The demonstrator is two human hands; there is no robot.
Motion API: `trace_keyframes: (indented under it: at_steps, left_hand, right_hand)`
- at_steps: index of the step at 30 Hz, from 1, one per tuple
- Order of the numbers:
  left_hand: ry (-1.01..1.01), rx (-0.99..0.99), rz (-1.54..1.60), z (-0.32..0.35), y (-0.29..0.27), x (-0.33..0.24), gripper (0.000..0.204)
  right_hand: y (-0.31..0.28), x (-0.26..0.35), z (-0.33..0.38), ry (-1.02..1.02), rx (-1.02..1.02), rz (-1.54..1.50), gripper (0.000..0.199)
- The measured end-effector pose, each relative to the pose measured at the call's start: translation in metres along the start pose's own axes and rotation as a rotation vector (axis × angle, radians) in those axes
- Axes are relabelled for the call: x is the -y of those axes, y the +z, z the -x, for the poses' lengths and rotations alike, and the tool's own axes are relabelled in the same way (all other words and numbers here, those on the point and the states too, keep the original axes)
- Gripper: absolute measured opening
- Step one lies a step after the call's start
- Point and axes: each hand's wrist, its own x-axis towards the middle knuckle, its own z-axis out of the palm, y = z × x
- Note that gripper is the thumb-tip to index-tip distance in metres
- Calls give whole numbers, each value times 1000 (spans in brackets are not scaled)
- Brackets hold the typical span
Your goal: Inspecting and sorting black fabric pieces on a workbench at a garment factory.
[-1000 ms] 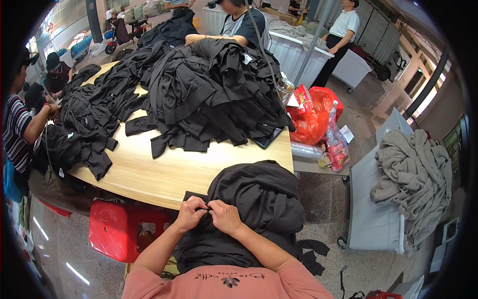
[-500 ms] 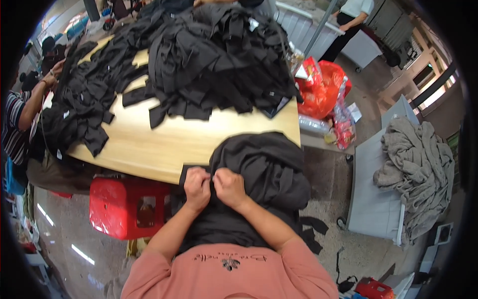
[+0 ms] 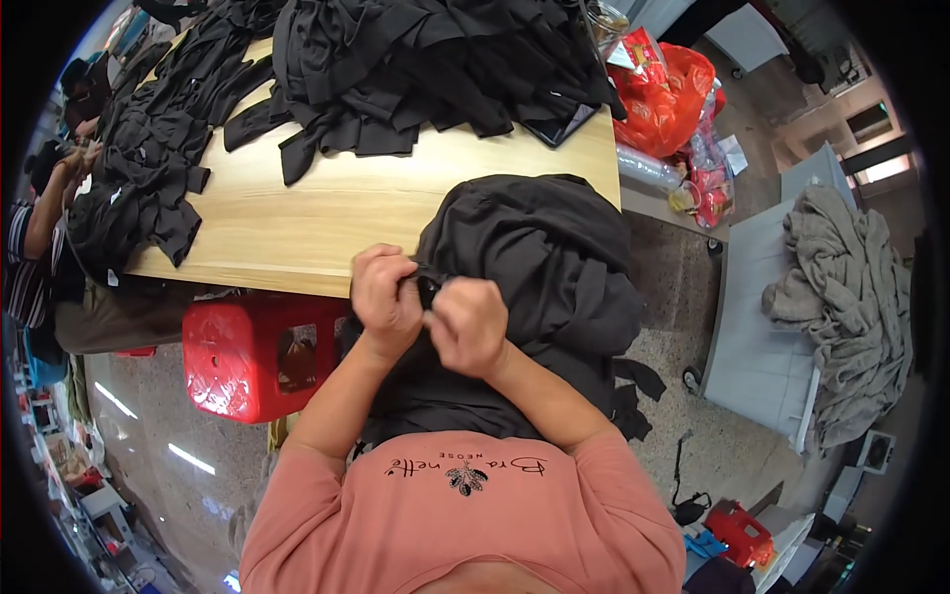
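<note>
Both hands pinched shut on one small spot of a black garment [image 3: 534,267], left hand [image 3: 384,297] and right hand [image 3: 467,325] now touching knuckle to knuckle. Compared with a second ago: same pinch, same spot, only drawn nearer to the chest. Probably fine work on a seam or thread, not finished yet. Bundled in the lap, spilling over the near edge of the wooden worktop [image 3: 327,213]. Heaped further along: a pile of black garments [image 3: 416,59]. Off to the side, a red plastic stool [image 3: 259,356], an orange bag [image 3: 665,94], and grey cloth [image 3: 841,297] on a cart.
</note>
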Motion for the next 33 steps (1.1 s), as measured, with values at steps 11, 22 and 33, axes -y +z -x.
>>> trace_keyframes:
  at_steps: [11, 22, 33]
  left_hand:
    - [437, 105, 650, -78, -73, -146, 24]
    - [277, 687, 1549, -31, 42, -257, 26]
    - [179, 1146, 937, 52, 78, -216, 17]
  right_hand:
    - [-85, -46, 24, 618, 40, -651, 43]
    - [-410, 140, 217, 1223, 648, 65, 37]
    - [-279, 148, 269, 2401, 1354, -260, 33]
